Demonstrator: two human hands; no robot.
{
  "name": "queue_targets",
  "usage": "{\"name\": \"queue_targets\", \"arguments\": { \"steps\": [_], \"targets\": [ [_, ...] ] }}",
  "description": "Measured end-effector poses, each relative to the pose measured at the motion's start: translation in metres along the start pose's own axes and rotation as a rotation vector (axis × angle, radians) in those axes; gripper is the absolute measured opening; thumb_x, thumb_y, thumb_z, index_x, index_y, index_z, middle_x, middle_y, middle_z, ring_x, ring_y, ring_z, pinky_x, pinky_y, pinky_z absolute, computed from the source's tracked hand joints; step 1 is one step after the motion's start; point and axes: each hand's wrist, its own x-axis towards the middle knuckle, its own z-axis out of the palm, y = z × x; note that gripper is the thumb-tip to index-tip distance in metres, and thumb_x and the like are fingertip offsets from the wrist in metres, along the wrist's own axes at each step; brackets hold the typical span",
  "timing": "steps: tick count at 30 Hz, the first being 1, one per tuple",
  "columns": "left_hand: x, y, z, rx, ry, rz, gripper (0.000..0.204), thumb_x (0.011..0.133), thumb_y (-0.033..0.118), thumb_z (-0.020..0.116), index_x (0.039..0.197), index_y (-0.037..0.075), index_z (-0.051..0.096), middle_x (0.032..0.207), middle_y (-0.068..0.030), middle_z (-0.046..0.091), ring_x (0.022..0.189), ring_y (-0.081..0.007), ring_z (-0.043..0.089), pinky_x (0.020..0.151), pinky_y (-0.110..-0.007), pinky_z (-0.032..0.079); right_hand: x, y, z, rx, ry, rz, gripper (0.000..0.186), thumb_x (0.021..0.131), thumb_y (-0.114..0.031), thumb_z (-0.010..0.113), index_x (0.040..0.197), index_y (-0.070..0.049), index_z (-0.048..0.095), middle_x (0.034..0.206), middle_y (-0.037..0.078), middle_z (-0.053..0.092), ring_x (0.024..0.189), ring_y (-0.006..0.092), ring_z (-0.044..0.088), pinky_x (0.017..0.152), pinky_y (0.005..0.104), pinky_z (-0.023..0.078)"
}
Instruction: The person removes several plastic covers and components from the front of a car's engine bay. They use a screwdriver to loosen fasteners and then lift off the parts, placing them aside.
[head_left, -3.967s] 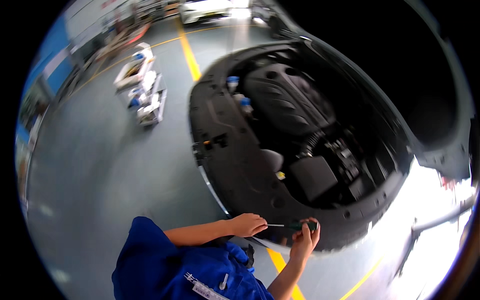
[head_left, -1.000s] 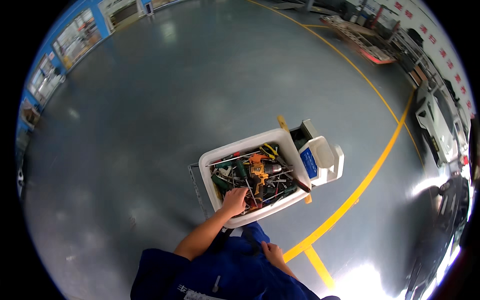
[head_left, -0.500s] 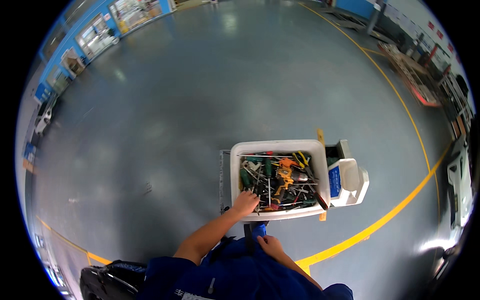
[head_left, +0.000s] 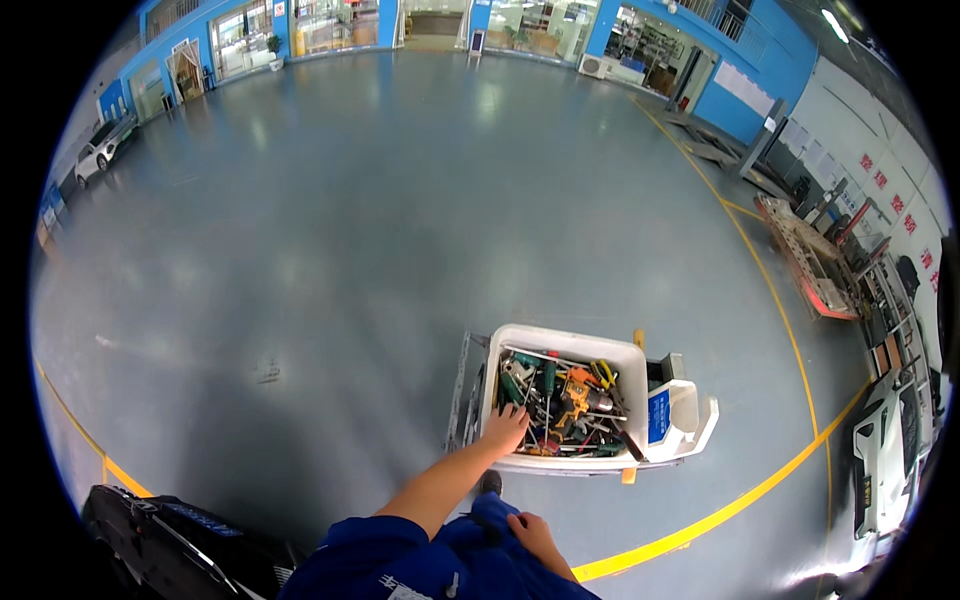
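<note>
A deep, rectangular white plastic bin (head_left: 571, 463) with rounded corners and a thick, smooth rim sits right of centre in the lower half of the frame, heaped with hand tools. The bare left hand (head_left: 507, 428) reaches over its left side, fingers extended down among the tools; whether its grip has closed on anything I cannot tell, since the fingertips merge with the dark clutter. Near the middle of the heap lies a yellow-and-black power drill (head_left: 575, 398) with a metallic chuck, and above it to the right, yellow-handled pliers (head_left: 603, 373). A green-handled screwdriver (head_left: 549, 376) lies left of the drill (much of the rest is a tangle of thin steel shafts).

The right hand (head_left: 535, 535) is at the blue clothing at the lower edge, its fingers curled; its grip is too hidden to judge. A grey metal trolley frame (head_left: 465, 395) shows left of the bin, largely covered. A black, glossy car (head_left: 180, 545) is cut off at the lower left.
</note>
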Motion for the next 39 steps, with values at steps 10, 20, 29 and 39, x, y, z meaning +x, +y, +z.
{"name": "queue_targets", "arguments": {
  "steps": [10,20,29,39],
  "targets": [
    [0.001,-0.015,-0.015,-0.105,-0.126,0.056,0.016,0.093,0.023,0.062,0.095,0.010,0.072,0.096,-0.0129,0.074,0.087,-0.0333,0.075,0.068,-0.048,0.059,0.074,-0.025,-0.044,0.082,0.265,-0.179,0.042,0.099,-0.042,0.066,0.106,-0.001,0.073,0.093,0.022,0.073,0.083,0.0389,0.072,0.077,0.0460,0.056],
    [-0.134,0.000,-0.125,-0.267,0.289,-0.561,0.018,0.089,0.020,0.065,0.102,0.008,0.066,0.096,-0.0121,0.074,0.093,-0.0332,0.073,0.076,-0.047,0.058,0.139,-0.165,-0.085,0.161,0.085,-0.849,0.038,0.097,-0.037,0.069,0.112,-0.002,0.071,0.098,0.022,0.071,0.084,0.0379,0.070,0.079,0.0456,0.056],
    [-0.403,0.048,-0.122,-0.630,0.470,-1.095,0.022,0.100,0.024,0.058,0.105,0.007,0.070,0.095,-0.0141,0.075,0.091,-0.0402,0.070,0.079,-0.052,0.055,0.102,-0.246,0.085,-0.179,-0.990,-1.239,0.037,0.096,-0.032,0.072,0.118,-0.002,0.069,0.103,0.022,0.069,0.085,0.0369,0.070,0.080,0.0452,0.055],
    [-0.641,0.132,-0.120,-0.863,1.064,-1.598,0.028,0.100,0.024,0.059,0.107,0.001,0.074,0.088,-0.0107,0.077,0.084,-0.0295,0.074,0.079,-0.041,0.057,-0.058,-0.286,0.317,-0.420,-1.276,-1.663,0.036,0.094,-0.023,0.075,0.122,-0.004,0.065,0.104,0.021,0.067,0.088,0.0411,0.068,0.079,0.0466,0.056]
  ]
}}
